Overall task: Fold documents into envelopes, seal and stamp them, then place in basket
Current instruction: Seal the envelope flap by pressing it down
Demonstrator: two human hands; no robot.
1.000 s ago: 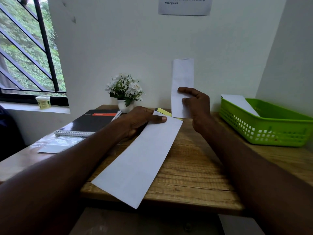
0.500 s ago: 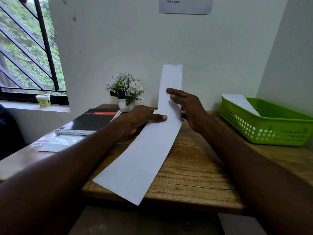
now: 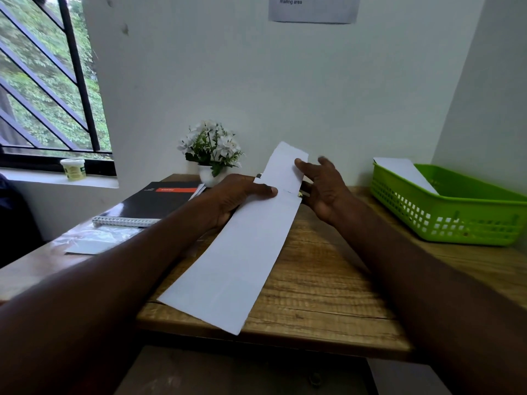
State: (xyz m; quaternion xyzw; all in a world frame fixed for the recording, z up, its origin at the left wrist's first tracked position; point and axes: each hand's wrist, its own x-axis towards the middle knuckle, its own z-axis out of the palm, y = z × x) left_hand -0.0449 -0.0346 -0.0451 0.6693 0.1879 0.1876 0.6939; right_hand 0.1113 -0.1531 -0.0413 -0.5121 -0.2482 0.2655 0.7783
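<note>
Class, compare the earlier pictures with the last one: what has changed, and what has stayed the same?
The right hand has brought the small white paper down from upright against the wall to slant low over the far end of the long sheet. The left hand still pins that sheet; the green basket is unmoved.

Both forearms reach forward; the left hand (image 3: 236, 198) lies flat, the right hand (image 3: 322, 189) spreads straight fingers.

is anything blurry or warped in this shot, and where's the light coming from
Head view: the right hand is smeared with motion blur at the fingers, while the left hand on the long paper strip looks sharp. Wide-angle warp bows the window bars and stretches the forearms at the frame's lower corners. Soft daylight enters from the window on the left; glare shows on the notebook cover.
</note>
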